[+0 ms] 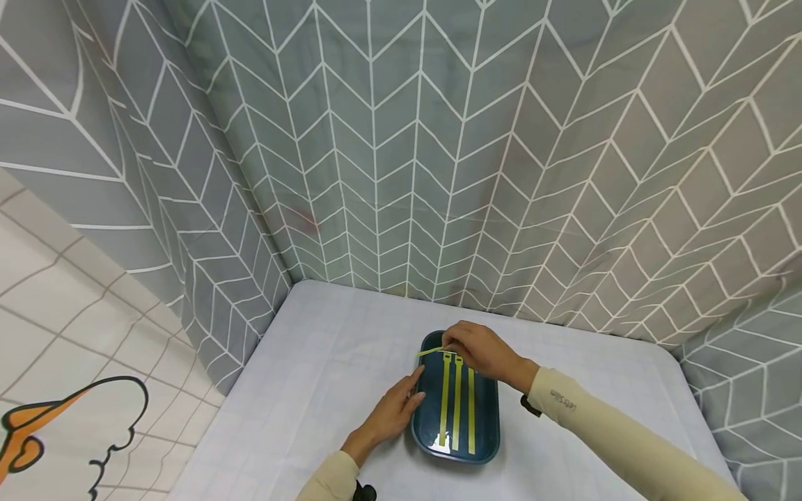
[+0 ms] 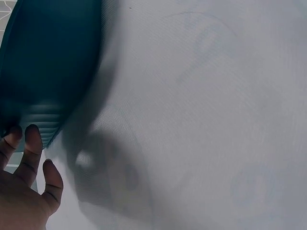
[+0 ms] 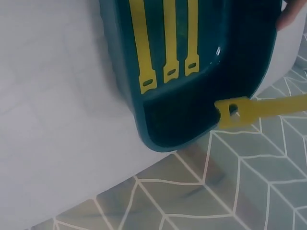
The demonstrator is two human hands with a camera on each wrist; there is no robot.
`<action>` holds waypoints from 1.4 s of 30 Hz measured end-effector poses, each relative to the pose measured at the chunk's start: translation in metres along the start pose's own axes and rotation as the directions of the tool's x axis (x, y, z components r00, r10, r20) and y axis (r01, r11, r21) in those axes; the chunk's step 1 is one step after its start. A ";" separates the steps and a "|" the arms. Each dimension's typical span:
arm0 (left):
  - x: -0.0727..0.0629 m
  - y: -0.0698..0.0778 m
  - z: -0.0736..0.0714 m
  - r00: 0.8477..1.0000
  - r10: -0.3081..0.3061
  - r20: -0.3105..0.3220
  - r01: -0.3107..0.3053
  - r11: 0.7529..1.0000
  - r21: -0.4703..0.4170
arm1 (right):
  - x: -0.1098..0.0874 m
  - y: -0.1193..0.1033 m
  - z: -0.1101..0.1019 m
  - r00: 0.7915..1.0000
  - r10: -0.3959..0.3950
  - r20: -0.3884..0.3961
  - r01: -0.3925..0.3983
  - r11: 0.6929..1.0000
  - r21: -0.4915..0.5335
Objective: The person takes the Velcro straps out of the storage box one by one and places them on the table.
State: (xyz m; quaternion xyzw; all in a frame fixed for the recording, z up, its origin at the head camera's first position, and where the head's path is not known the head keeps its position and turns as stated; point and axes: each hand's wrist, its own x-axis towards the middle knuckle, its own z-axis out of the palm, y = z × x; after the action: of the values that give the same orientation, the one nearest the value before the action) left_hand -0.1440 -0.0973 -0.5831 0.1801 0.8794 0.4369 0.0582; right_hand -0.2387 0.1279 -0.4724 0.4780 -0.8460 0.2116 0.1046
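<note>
A dark teal tray (image 1: 491, 417) with raised sides lies on the white-covered table. Inside it, three yellow hook-and-loop cable ties (image 3: 170, 38) lie side by side, lengthwise, their slotted heads toward the far end. My right hand (image 1: 479, 348) pinches another yellow cable tie (image 1: 429, 351) over the tray's far end; its slotted head (image 3: 232, 112) shows in the right wrist view. My left hand (image 1: 391, 410) rests its fingertips against the tray's left side, thumb apart from the other fingers. In the left wrist view, those fingers (image 2: 33, 143) are beside the tray's ribbed outer wall (image 2: 43, 120).
White cloth (image 1: 338, 348) covers the table around the tray. Grey curtains (image 1: 401, 174) with white chevron lines hang behind the table and at both sides. A white tiled surface (image 1: 63, 313) with an orange cartoon drawing is at the left.
</note>
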 end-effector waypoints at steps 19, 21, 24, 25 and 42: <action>0.000 0.003 0.003 0.997 -0.079 0.008 0.079 0.996 -0.030 | -0.026 0.014 -0.029 0.926 0.347 -0.148 -0.299 0.915 0.273; -0.001 0.003 0.003 0.997 -0.079 0.009 0.079 0.996 -0.027 | -0.033 0.016 -0.032 0.903 0.403 -0.148 -0.350 0.890 0.293; -0.001 0.002 0.004 0.997 -0.077 0.009 0.078 0.997 -0.027 | -0.042 0.019 -0.036 0.868 0.470 -0.160 -0.405 0.856 0.321; 0.000 0.002 0.004 0.997 -0.071 0.007 0.072 0.997 -0.029 | -0.045 0.019 -0.037 0.856 0.490 -0.167 -0.419 0.845 0.332; 0.000 -0.001 0.003 0.999 -0.016 -0.034 0.017 0.999 0.038 | -0.103 0.034 -0.040 0.649 0.757 -0.075 -0.617 0.581 0.531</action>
State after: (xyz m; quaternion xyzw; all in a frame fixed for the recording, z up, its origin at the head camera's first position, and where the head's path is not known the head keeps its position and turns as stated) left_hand -0.1430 -0.0953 -0.5856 0.1665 0.8899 0.4223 0.0436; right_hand -0.2151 0.2398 -0.4846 0.0808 -0.8634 0.4977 0.0211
